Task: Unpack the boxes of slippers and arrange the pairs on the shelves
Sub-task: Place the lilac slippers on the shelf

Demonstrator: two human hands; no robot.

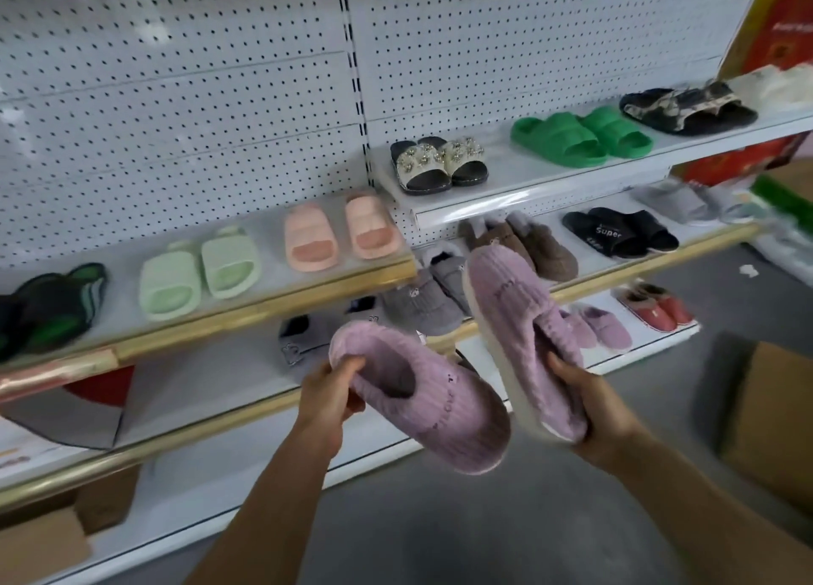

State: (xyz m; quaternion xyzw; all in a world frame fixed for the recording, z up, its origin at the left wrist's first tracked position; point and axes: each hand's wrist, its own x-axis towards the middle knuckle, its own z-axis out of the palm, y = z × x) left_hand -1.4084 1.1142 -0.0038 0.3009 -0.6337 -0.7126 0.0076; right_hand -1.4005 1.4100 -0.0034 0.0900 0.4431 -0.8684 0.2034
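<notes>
I hold a pair of lilac plush slippers in front of the shelves. My left hand (331,394) grips the heel of one lilac slipper (433,397), which lies nearly level with its opening up. My right hand (587,402) grips the heel end of the other lilac slipper (519,320), tilted on its side with the white sole facing left. Both slippers hang in the air in front of the low shelf (246,413).
Shelves hold pairs: mint (198,276), peach (341,232), jewelled (437,159), green (580,135), camouflage (686,104), brown (523,241), black "Super" (620,232), grey (422,294), small lilac (600,327), red (655,307). Cardboard boxes stand at right (765,417) and lower left (39,545).
</notes>
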